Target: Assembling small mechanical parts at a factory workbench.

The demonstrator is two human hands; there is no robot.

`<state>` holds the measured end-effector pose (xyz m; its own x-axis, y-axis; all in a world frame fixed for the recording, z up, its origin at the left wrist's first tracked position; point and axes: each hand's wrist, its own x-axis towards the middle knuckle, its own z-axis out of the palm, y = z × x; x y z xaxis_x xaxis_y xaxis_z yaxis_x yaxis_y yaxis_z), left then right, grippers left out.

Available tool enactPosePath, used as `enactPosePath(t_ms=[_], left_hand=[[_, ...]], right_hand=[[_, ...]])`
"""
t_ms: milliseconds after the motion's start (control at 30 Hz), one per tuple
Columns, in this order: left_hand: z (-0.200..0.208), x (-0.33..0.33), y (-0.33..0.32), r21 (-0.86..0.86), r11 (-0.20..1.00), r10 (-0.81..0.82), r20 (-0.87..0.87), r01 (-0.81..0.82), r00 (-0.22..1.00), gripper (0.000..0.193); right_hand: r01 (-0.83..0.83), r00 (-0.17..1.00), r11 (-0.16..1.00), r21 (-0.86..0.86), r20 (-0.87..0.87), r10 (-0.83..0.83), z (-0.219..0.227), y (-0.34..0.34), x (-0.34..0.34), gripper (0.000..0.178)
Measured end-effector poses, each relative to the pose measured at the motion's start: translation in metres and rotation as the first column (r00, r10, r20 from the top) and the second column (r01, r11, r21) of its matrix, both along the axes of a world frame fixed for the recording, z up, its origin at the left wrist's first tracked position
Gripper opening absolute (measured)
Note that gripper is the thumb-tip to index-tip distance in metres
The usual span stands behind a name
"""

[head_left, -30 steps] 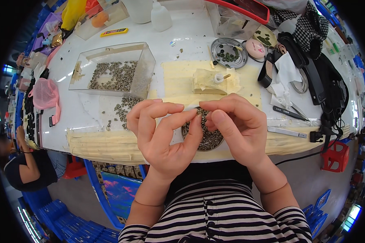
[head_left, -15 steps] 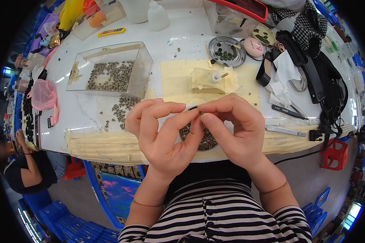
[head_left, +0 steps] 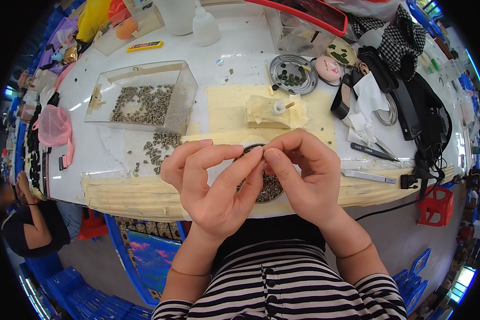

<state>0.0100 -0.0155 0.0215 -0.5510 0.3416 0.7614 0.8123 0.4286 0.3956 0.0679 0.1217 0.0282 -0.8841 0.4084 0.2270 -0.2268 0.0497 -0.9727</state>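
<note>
My left hand (head_left: 216, 188) and my right hand (head_left: 307, 176) meet fingertip to fingertip, each in a pinch. Whatever sits between the fingertips is too small and covered to name. Just below them is a round dish (head_left: 270, 191) of small greyish metal pieces, partly hidden by my fingers. Beyond the hands stands a block wrapped in cream tape (head_left: 261, 114), with a small white cup holding a short stick on top. A clear box (head_left: 189, 98) to the left holds many similar small pieces, and more of them (head_left: 160, 149) lie loose in front of it.
A round metal tray (head_left: 292, 74) with dark green pieces stands at the far right, near a pink round case (head_left: 328, 69). Black tweezers (head_left: 373, 151) and a flat metal tool (head_left: 369, 176) lie to the right. At the back is a white squeeze bottle (head_left: 205, 29).
The whole view has shifted slightly, with the table appearing a little further left. My fingertips stay together over the dish, with only a slight change in finger position.
</note>
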Motion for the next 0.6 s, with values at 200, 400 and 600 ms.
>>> enactPosePath(t_ms=[200,400,600], left_hand=[[0.0026,0.0016,-0.0003,-0.011,1.0,0.011,-0.009,-0.011,1.0,0.026],[-0.0036,-0.004,0.001,0.027,1.0,0.015,-0.038,-0.014,0.999,0.03],[-0.0003,-0.0036,-0.0022,0.068,0.997,-0.03,0.005,0.03,1.0,0.03]], right_hand=[[0.076,0.995,0.967,0.243,-0.086,-0.057,-0.0009,0.0018,-0.0007,0.007],[0.043,0.998,0.953,0.301,-0.06,-0.026,0.0025,0.0029,0.0015,0.006],[-0.021,1.0,0.987,0.157,0.017,0.019,0.0013,0.0016,0.0019,0.005]])
